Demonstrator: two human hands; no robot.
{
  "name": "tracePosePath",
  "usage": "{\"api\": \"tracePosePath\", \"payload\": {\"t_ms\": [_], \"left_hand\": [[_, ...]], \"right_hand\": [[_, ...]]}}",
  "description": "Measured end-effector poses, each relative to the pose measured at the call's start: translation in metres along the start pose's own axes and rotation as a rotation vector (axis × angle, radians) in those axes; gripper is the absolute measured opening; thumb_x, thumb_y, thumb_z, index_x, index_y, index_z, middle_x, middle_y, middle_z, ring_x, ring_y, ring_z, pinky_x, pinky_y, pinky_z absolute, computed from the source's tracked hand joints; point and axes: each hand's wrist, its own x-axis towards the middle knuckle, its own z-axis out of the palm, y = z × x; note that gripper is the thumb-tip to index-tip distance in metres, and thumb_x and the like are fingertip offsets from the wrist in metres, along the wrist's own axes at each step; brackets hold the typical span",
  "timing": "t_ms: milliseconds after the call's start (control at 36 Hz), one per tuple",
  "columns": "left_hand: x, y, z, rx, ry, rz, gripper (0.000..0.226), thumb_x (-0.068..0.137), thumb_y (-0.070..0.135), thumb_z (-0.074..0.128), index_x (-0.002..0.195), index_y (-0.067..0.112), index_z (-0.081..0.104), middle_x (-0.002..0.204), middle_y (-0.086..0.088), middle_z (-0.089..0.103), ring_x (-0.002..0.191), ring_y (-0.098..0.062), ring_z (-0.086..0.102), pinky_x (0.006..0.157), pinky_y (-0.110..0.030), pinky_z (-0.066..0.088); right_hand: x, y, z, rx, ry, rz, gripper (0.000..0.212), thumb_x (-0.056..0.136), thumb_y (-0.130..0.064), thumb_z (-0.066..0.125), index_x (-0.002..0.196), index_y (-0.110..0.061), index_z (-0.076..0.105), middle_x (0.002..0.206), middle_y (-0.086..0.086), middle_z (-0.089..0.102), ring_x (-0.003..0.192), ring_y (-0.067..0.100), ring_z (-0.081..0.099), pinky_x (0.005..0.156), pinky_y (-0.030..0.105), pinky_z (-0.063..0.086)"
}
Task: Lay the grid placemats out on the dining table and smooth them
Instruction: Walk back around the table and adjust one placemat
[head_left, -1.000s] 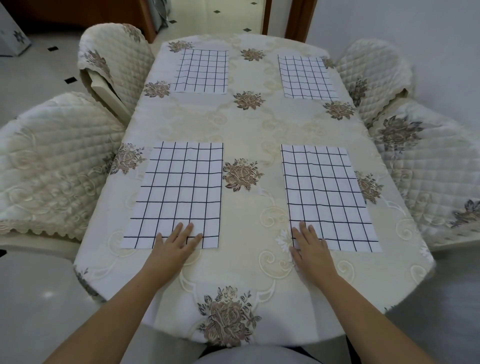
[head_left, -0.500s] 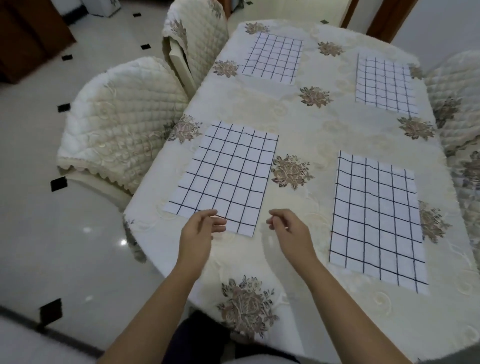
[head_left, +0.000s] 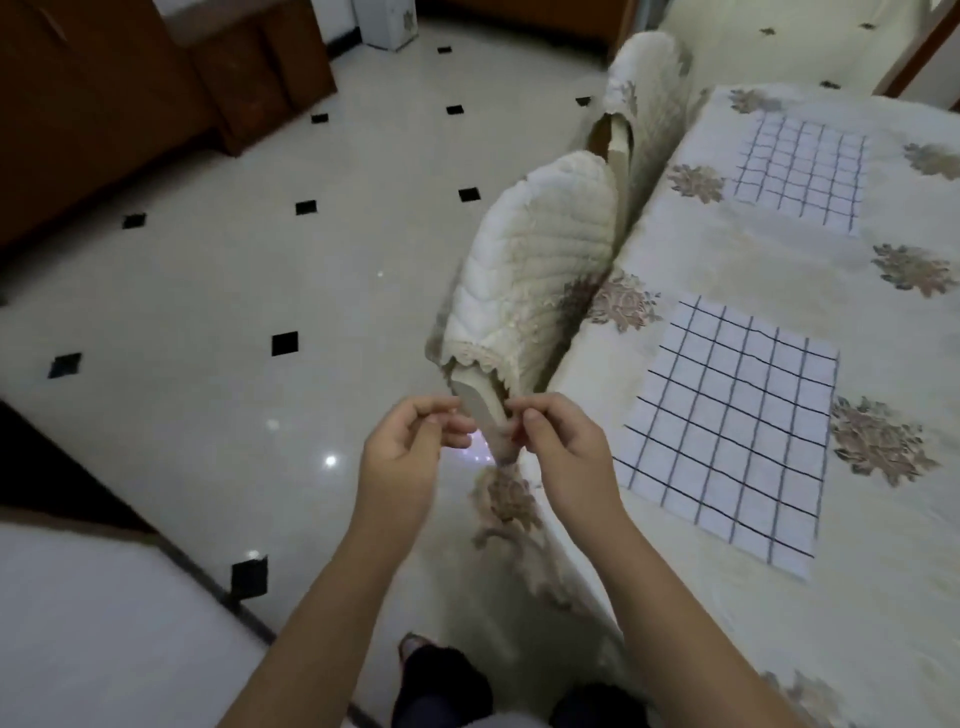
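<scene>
hands: left hand (head_left: 402, 447), right hand (head_left: 563, 447) curled, thumbs on fingertips, apparently empty, beside cream quilted chair cover (head_left: 535, 270) | mats: near white black-grid cloth placemat (head_left: 727, 431), far one (head_left: 802, 171), flat on tabletop (head_left: 727, 260) right of chair | likely best: open palms, stroke centre outward

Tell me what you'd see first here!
The left hand and right hand are close together mid-picture, fingers curled, in front of a quilted chair. On the right, a near mat and a far mat lie flat on the flowery table.
</scene>
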Motion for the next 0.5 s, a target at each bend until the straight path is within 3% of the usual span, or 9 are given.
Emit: {"api": "tracePosePath", "payload": {"t_ms": [167,333,500], "left_hand": [[0.04,-0.002,-0.074,-0.01,0.115,-0.051,0.028,0.092,-0.001,0.04,0.088,0.017,0.061,0.08,-0.002,0.07,0.063,-0.001,0.063,0.057,-0.007,0.044],[0.072,-0.006,-0.117,-0.019,0.143,-0.085,0.026,0.092,-0.001,0.04,0.092,0.014,0.062,0.081,-0.002,0.07,0.064,-0.002,0.064,0.059,-0.007,0.045],[0.135,-0.008,-0.147,-0.006,0.154,-0.123,0.025,0.092,0.0,0.04,0.093,0.012,0.062,0.082,-0.003,0.071,0.064,0.0,0.063,0.058,-0.005,0.044]], "right_hand": [[0.017,-0.019,0.084,-0.005,-0.13,-0.056,0.021,0.094,-0.002,0.044,0.093,-0.012,0.062,0.074,-0.004,0.063,0.071,0.006,0.06,0.071,0.021,0.052],[0.053,-0.023,0.131,-0.043,-0.16,-0.009,0.026,0.094,-0.006,0.044,0.087,-0.023,0.062,0.077,-0.004,0.065,0.067,0.002,0.06,0.061,0.008,0.043],[0.118,-0.033,0.183,0.036,-0.163,-0.003,0.029,0.094,-0.001,0.043,0.084,-0.021,0.061,0.075,-0.002,0.064,0.064,0.001,0.059,0.064,0.009,0.046]]}}
